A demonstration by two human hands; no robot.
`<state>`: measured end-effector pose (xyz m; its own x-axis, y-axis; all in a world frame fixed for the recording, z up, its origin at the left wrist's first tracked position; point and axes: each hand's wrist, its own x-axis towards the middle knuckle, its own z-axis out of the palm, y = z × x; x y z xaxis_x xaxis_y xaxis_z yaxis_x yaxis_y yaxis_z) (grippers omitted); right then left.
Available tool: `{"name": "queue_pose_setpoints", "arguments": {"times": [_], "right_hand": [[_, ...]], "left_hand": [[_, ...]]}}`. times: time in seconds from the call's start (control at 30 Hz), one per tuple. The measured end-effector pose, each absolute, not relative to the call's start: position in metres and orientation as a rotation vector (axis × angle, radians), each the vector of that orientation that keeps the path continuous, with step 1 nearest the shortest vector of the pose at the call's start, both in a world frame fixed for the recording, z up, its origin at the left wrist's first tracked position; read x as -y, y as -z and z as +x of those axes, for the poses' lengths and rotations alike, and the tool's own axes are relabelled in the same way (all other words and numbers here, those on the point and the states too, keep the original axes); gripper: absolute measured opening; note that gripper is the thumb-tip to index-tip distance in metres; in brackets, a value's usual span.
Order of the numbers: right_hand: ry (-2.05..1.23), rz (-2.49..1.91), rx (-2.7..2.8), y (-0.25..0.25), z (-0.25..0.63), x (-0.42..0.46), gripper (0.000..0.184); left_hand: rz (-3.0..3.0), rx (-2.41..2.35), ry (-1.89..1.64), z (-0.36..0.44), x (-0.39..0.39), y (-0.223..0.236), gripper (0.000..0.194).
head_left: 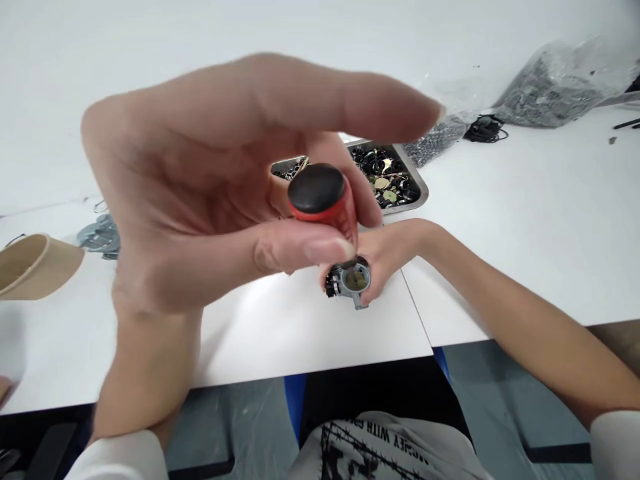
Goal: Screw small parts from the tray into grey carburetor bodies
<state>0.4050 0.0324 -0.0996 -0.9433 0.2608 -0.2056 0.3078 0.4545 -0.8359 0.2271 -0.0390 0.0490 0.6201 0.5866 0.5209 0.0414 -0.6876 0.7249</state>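
Head view, left hand [200, 180] pinching red screwdriver [323, 193], axis steep, pointing down, right hand [387, 250] gripping grey casting [356, 283]

The screwdriver handle [326, 195] looks smooth plastic, the tray [423, 193] shiny metal.

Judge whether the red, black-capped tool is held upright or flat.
Roughly upright in the left hand: black cap uppermost, red handle running down toward the round-mouthed grey part.

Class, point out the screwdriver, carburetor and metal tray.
Screwdriver [321, 191], head view: black end cap of the handle.
Carburetor [355, 280], head view: plate inside its round bore.
Metal tray [423, 193], head view: rim, near right corner.
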Motion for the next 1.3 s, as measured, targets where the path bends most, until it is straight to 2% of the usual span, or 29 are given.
{"name": "queue_pose_setpoints", "arguments": {"times": [0.17, 0.37, 0.63, 0.77, 0.97, 1.17, 1.3], "right_hand": [[1.528, 0.573, -2.63, 0.099, 0.407, -0.032, 0.059], [1.556, 0.477, -2.6, 0.1, 0.406, -0.032, 0.057], [1.518, 0.514, -2.666, 0.102, 0.407, -0.032, 0.058], [1.545, 0.467, -2.617, 0.1, 0.406, -0.031, 0.057], [1.504, 0.455, -2.633, 0.099, 0.406, -0.033, 0.06], [1.52, 0.443, -2.642, 0.102, 0.406, -0.033, 0.059], [1.515, 0.446, -2.642, 0.099, 0.406, -0.033, 0.057]], "left_hand": [[2.191, -0.502, -0.809, 0.22, 0.034, -0.04, 0.094], [2.217, -0.475, -1.108, 0.234, 0.023, -0.031, 0.087], [2.317, -0.432, -0.81, 0.227, 0.027, -0.042, 0.098], [2.251, -0.363, -1.048, 0.232, 0.026, -0.037, 0.088], [2.143, -0.23, -0.852, 0.222, 0.027, -0.037, 0.084], [2.186, -0.444, -0.905, 0.221, 0.021, -0.038, 0.105], [2.124, -0.397, -0.936, 0.223, 0.026, -0.034, 0.098]]}}
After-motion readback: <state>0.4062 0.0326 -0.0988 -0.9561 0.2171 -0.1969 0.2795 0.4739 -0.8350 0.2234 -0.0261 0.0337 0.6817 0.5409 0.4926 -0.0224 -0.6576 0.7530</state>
